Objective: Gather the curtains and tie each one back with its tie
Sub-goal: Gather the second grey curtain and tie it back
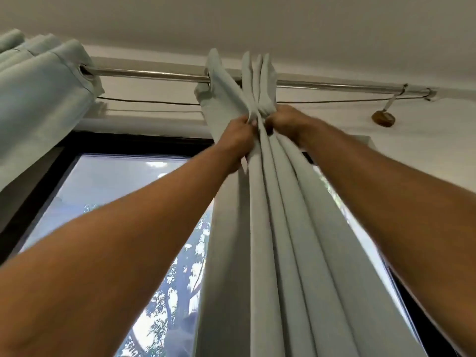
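A pale grey-green curtain (280, 228) hangs bunched in folds from a metal rod (154, 73). Both arms reach up to it just below the rod. My left hand (238, 144) grips the folds on the left side of the bunch. My right hand (286, 122) grips them from the right, and the two hands squeeze the cloth into a narrow neck. A second curtain (38, 94) of the same cloth hangs gathered at the upper left. No tie can be told apart from the cloth.
A dark-framed window (116, 202) with trees outside lies behind the curtains. A thin wire (149, 101) runs under the rod. A small round brown object (383, 117) hangs on a strap from the rod's right end. The ceiling is close above.
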